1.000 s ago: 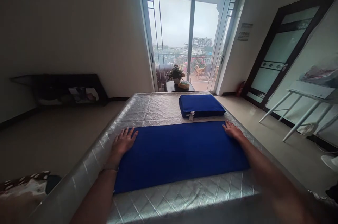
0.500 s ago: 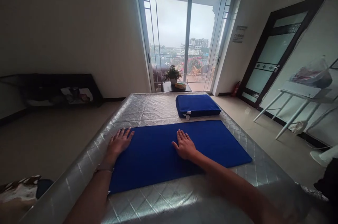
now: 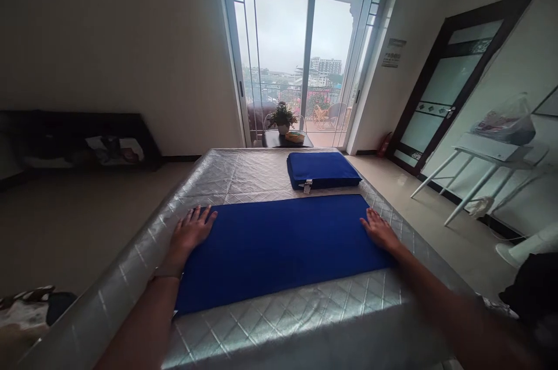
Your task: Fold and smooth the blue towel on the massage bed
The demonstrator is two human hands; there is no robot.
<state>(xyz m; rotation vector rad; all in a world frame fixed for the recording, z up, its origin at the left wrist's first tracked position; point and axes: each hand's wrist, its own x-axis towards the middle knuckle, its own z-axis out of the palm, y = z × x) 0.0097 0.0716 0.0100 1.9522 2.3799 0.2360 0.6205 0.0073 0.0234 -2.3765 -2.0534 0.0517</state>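
Note:
A long blue cloth (image 3: 283, 245) lies folded flat across a silver quilted mattress (image 3: 279, 323). My left hand (image 3: 189, 233) rests open on the cloth's left end, fingers spread and flat. On the right end of the cloth my right hand (image 3: 378, 229) lies open, palm down. Farther back on the mattress sits a smaller folded blue bundle (image 3: 320, 169) with a white tag at its front edge.
A small dark table with a potted plant (image 3: 282, 119) stands beyond the mattress before a glass sliding door (image 3: 300, 50). A white folding stand (image 3: 475, 178) is at the right, a low dark shelf (image 3: 82, 143) along the left wall, and a patterned item (image 3: 26, 306) at the lower left.
My right hand slid from the cloth's right end to its middle, then back out to the right end. My left hand stayed on the left end.

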